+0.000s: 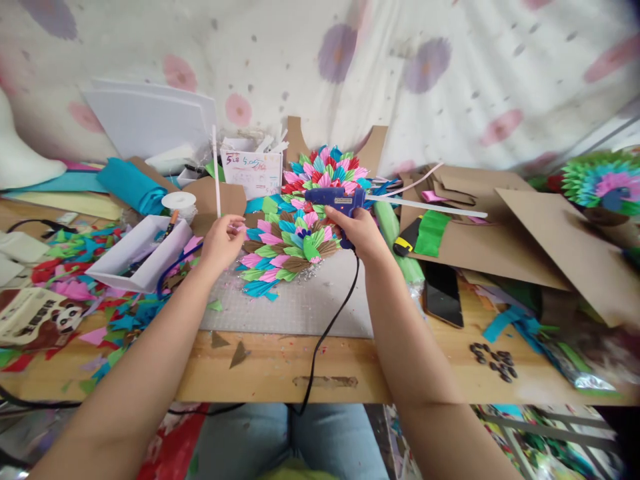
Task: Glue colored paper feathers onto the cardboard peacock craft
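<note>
My right hand (353,230) grips a blue hot glue gun (333,197), its nozzle pointing left. A long white glue stick (430,205) juts from the gun's back, and a black cord hangs below. Under the nozzle lies a peacock of pleated paper feathers (280,250) in pink, green, blue and brown, with a green body. At its left edge, my left hand (225,241) is closed in a pinch; what the fingertips hold is too small to make out. A white stick (217,173) rises upright just above that hand; whether they touch, I cannot tell.
A grey cutting mat (295,317) lies beneath the peacock. To the left are a white tray (140,257) and paper scraps. On the right are a yellow-black cutter (407,237), a phone (443,297), cardboard sheets (500,247) and dark beads (495,362). A marked white box (253,172) stands behind.
</note>
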{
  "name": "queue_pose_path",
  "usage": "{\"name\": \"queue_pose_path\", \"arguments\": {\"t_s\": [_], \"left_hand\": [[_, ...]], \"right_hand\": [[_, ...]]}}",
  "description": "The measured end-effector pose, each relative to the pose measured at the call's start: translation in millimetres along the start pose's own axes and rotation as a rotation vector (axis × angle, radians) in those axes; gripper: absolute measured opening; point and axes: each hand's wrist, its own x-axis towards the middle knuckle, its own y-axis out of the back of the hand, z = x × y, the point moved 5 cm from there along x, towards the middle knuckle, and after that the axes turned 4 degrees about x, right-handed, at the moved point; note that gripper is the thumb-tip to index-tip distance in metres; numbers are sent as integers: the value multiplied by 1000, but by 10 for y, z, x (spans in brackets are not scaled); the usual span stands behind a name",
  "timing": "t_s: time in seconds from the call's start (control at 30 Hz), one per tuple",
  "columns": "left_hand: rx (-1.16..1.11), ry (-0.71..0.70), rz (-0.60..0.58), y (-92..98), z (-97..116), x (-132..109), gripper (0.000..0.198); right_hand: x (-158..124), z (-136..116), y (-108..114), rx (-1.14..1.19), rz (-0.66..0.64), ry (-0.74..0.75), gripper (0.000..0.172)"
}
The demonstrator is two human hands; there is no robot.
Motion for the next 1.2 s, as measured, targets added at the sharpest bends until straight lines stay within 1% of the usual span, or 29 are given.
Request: {"name": "queue_pose_path", "arguments": {"t_s": [0.1,0.17,0.27,0.37,0.43,0.53,0.67,0.87,0.93,1.03,1.2], "left_hand": [[44,18,-54,2,33,29,27],[71,13,-93,3,83,41,26],[109,-37,-186,-24,230,18,25],[177,-111,-325,-106,433,-68,24],[235,-192,-418,-188,576,-147,22],[281,-325,-507,-319,752,-264,21],[343,-481,-560,-464,896,-390,20],[528,-604,-602,-566,949,-499,24],[554,-609,-625,-581,938,-515,24],[560,-581,-657,-595,907,-527,25],[528,-565,-649,-607,905,-575,25]], "right_hand": [[-105,99,95,-46,-11,-8,40],[-183,196,176,-85,6,-20,40],[-295,370,342,-123,104,-76,41],[-366,505,495,-104,200,-108,40],[-380,556,571,-66,252,-101,39],[-374,598,653,5,348,-86,39],[-356,639,696,41,439,-80,38],[-355,673,692,-16,464,-99,36],[-359,655,691,-18,464,-85,35],[-363,620,693,-18,459,-63,34],[-358,601,714,-17,464,-46,35]]}}
